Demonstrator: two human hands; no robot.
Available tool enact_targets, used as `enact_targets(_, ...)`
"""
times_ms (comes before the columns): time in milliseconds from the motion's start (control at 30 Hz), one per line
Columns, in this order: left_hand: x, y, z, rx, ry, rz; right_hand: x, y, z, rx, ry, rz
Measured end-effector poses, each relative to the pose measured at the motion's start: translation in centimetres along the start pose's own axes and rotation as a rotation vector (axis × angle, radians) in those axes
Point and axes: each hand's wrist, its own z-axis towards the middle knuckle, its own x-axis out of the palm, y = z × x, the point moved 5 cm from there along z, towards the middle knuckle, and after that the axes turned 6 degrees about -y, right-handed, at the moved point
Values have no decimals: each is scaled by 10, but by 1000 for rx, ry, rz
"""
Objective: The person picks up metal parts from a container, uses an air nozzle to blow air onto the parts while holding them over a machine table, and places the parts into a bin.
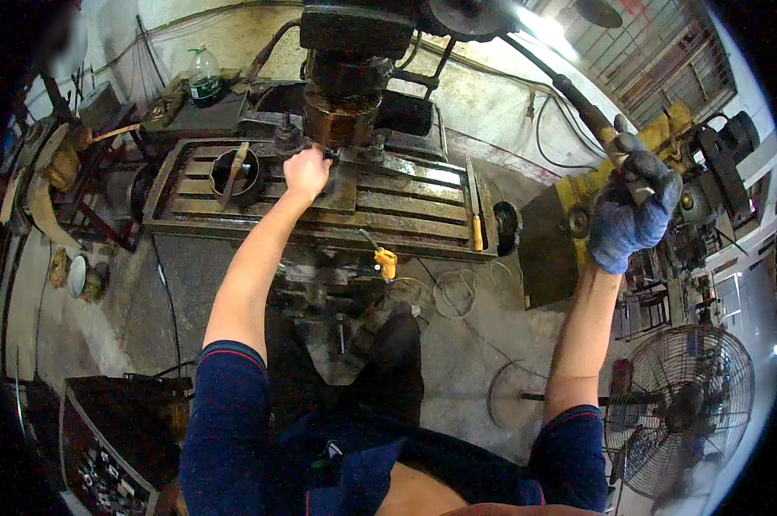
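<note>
My bare left hand [307, 173] is closed at the slotted metal machine table [406, 215], just below the dark spindle head [341, 116]. A small dark piece shows by its fingers, too hidden to name. On the right, my right hand [635, 206], in a blue-grey knitted glove, is wrapped round the end of a long machine lever [569, 88] that runs down from the machine's top. A round pot [252, 182] with a brush [234, 175] across it stands on the table left of my left hand. Toward the table's right end lies a file [474, 202] with a yellow handle.
A yellow pistol-shaped tool [388, 261] with a thin nozzle is at the table's front edge. Hose coils [454, 294] lie on the floor. A caged fan [685, 408] stands at lower right. A plastic bottle [204, 77] stands at back left, a dark cabinet [548, 249] right of the table.
</note>
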Motion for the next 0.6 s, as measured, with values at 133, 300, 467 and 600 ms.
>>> enact_targets(133,-3,-4,0,0,9,-15,-7,-7,-29,39,-135,-7)
enact_targets(300,-4,-6,-1,-21,21,1,-4,-8,-38,71,-226,-4)
enact_targets(467,-14,4,-10,-23,22,-30,-4,-10,-42,74,-149,60)
enact_targets(600,-32,2,-28,63,65,-202,1,-8,-47,51,-239,82)
